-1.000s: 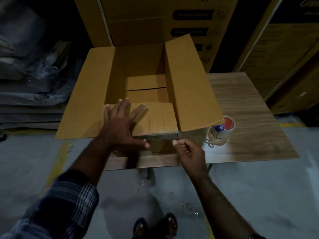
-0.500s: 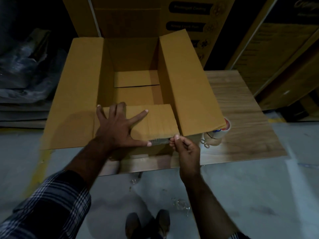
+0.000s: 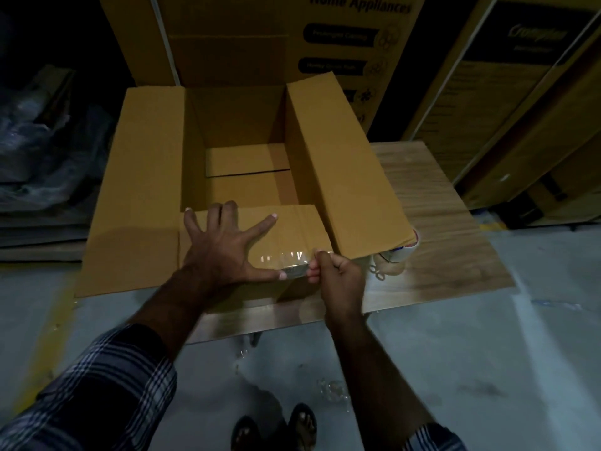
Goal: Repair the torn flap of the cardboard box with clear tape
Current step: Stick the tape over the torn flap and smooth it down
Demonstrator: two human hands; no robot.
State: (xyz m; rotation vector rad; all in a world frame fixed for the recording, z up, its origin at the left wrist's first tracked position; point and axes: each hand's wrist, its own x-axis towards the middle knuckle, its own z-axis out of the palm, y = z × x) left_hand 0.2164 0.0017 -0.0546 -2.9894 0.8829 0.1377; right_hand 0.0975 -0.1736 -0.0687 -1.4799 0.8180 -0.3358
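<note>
An open brown cardboard box [image 3: 140, 190] stands on a wooden table [image 3: 439, 242]. Its near flap [image 3: 292, 229] lies folded inward. My left hand [image 3: 224, 249] presses flat on that flap, fingers spread, thumb along the near edge. A shiny strip of clear tape [image 3: 286, 260] lies across the flap's near right part. My right hand [image 3: 338, 275] pinches the tape's end at the flap's near edge. A roll of clear tape [image 3: 400, 258] sits on the table to the right, mostly hidden under the box's right flap.
Tall printed cartons [image 3: 292, 37] stand behind the table, and more to the right [image 3: 520, 109]. Dark plastic-wrapped bundles [image 3: 39, 151] lie at the left. Crumpled scraps of clear tape [image 3: 331, 388] lie on the grey floor near my feet.
My right hand moved up from below the box edge to the flap's near edge and now pinches tape there. A shiny tape strip now shows on the flap. My left hand stayed pressed.
</note>
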